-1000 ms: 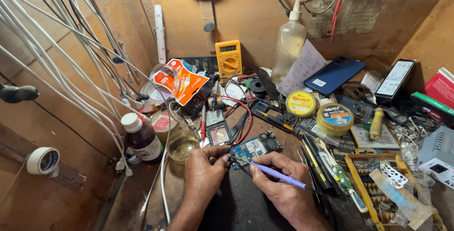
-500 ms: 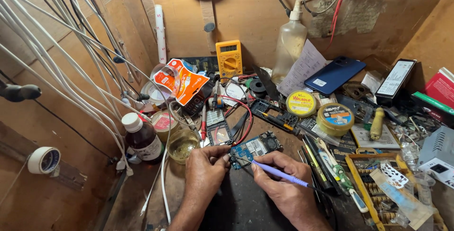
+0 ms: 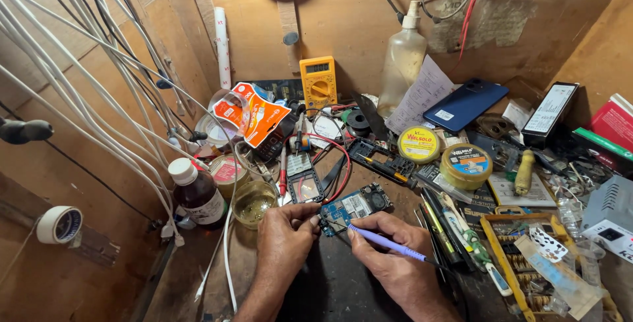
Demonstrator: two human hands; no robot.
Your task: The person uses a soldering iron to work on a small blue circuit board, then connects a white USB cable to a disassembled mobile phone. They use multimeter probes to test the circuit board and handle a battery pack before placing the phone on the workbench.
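Cluttered wooden workbench, seen from above. A small blue circuit board lies on the dark mat at centre front, just beside a shallow glass dish of yellowish liquid and below a red test lead. Likely hazards: the board may skid if the steadying grip loosens, and a slip of the tip could scratch parts or bridge neighbouring contacts; the dish could be knocked. The left hand is curled, fingertips pinching the board's left edge. The right hand is closed pen-fashion round a purple-handled tool, tip on the board.

orange-white packet, perhaps crumpled, back left
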